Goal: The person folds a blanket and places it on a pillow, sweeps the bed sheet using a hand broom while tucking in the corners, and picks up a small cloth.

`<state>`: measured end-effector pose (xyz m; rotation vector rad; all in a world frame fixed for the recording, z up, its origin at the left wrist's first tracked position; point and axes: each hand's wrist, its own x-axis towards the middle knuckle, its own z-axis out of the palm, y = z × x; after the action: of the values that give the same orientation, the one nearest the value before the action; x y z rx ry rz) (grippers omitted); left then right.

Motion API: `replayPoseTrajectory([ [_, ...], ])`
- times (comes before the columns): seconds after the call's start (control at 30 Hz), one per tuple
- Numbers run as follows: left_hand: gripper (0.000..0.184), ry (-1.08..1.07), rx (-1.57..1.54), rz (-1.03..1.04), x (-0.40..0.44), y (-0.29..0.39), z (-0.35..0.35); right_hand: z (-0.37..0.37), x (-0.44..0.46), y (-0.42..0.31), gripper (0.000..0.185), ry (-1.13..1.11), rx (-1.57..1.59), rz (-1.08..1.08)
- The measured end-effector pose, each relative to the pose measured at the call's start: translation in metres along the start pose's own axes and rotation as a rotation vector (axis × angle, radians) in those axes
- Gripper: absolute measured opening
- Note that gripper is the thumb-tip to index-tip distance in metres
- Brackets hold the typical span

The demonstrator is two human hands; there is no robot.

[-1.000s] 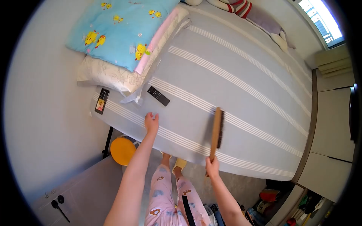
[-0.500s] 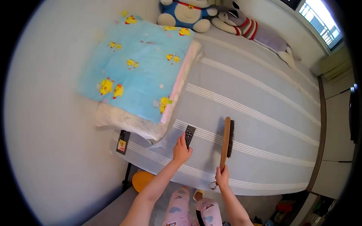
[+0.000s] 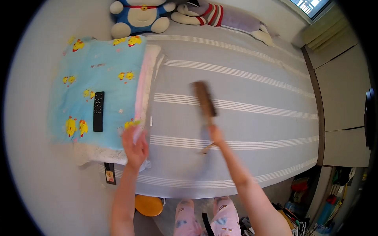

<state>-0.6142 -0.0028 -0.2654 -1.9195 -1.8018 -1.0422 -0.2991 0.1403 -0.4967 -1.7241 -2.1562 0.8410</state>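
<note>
Right hand (image 3: 215, 134) is gripping wooden-handled bristle brush (image 3: 205, 100), right of chick-print quilt (image 3: 114, 98) | left hand (image 3: 135, 147) is showing loosely parted fingers, seemingly empty, at quilt's near-right corner, contact unclear | even strokes are likely needing bristles held flat

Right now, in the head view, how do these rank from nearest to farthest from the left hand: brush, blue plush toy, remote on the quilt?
1. Remote: on the quilt, left of the left hand.
2. Brush: to the right, in the right hand.
3. Blue plush toy: farthest, beyond the quilt.
</note>
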Motion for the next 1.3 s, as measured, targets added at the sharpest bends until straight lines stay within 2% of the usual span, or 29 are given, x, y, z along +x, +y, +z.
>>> replayPoseTrajectory([
  [0.03,0.034,-0.143,-0.070,-0.050,-0.030,0.007,0.015,-0.031,0.018,0.056,0.030,0.071,0.075,0.308],
  [0.07,0.034,-0.225,-0.062,-0.051,-0.048,0.020,0.024,-0.055,0.025,0.128,0.030,0.369,0.005,0.382],
  [0.1,0.034,-0.307,-0.051,-0.045,-0.060,0.031,0.035,-0.098,0.026,0.190,0.035,0.438,0.784,1.003],
  [0.13,0.034,-0.343,-0.102,-0.116,-0.074,0.037,0.049,-0.134,0.019,0.218,0.029,0.564,0.805,1.022],
  [0.2,0.034,-0.426,-0.212,-0.276,-0.102,0.052,0.083,-0.202,-0.003,0.169,0.027,0.767,0.763,1.304],
  [0.27,0.038,-0.514,-0.274,-0.407,-0.112,0.064,0.127,-0.167,-0.036,0.198,0.028,0.696,0.058,0.547],
  [0.3,0.040,-0.553,-0.305,-0.471,-0.117,0.070,0.153,-0.145,-0.043,0.200,0.029,0.426,0.052,0.478],
  [0.33,0.041,-0.525,-0.202,-0.533,-0.126,0.072,0.185,-0.106,-0.044,0.197,0.019,0.480,0.109,0.196],
  [0.37,0.043,-0.496,-0.098,-0.595,-0.137,0.069,0.219,-0.099,-0.046,0.144,0.017,0.329,-0.450,-0.014],
  [0.4,0.046,-0.467,0.007,-0.656,-0.141,0.069,0.240,-0.099,-0.045,0.098,0.017,-0.037,-0.018,0.117],
  [0.43,0.051,-0.532,0.068,-0.690,-0.136,0.069,0.252,-0.089,-0.038,0.068,0.018,-0.210,0.168,0.192],
  [0.47,0.056,-0.599,0.132,-0.722,-0.129,0.067,0.264,-0.097,-0.029,0.036,0.021,-0.205,-0.044,-0.103],
  [0.53,0.068,-0.715,0.219,-0.756,-0.121,0.074,0.277,-0.092,0.003,0.019,0.026,-0.485,-0.322,-0.304],
  [0.63,0.082,-0.856,0.277,-0.771,-0.106,0.087,0.272,-0.097,0.047,0.055,0.027,-0.582,-0.308,-0.306],
  [0.7,0.089,-0.956,0.291,-0.794,-0.103,0.086,0.271,-0.118,0.057,0.105,0.029,-0.490,-0.198,-0.162],
  [0.77,0.088,-0.979,0.291,-0.786,-0.104,0.082,0.273,-0.139,0.048,0.158,0.031,-0.271,-0.070,0.049],
  [0.8,0.088,-0.992,0.286,-0.788,-0.105,0.081,0.274,-0.146,0.046,0.184,0.032,-0.164,-0.108,0.207],
  [0.9,0.089,-1.039,0.305,-0.786,-0.102,0.080,0.275,-0.172,0.053,0.239,0.041,0.242,-0.074,0.478],
  [1.0,0.091,-0.997,0.186,-0.832,-0.073,0.076,0.289,-0.185,0.070,0.227,0.044,0.407,-0.046,0.523],
  [1.07,0.096,-1.005,0.188,-0.812,-0.042,0.088,0.319,-0.177,0.079,0.164,0.043,0.418,0.107,0.454],
  [1.13,0.100,-1.051,0.207,-0.848,-0.017,0.099,0.342,-0.153,0.087,0.104,0.040,0.229,0.186,0.289],
  [1.2,0.105,-1.128,0.255,-0.942,0.003,0.105,0.350,-0.129,0.106,0.045,0.036,-0.174,0.053,0.146],
  [1.3,0.110,-1.076,0.265,-0.892,-0.003,0.102,0.351,-0.095,0.144,0.023,0.032,-0.390,-0.162,-0.182],
])
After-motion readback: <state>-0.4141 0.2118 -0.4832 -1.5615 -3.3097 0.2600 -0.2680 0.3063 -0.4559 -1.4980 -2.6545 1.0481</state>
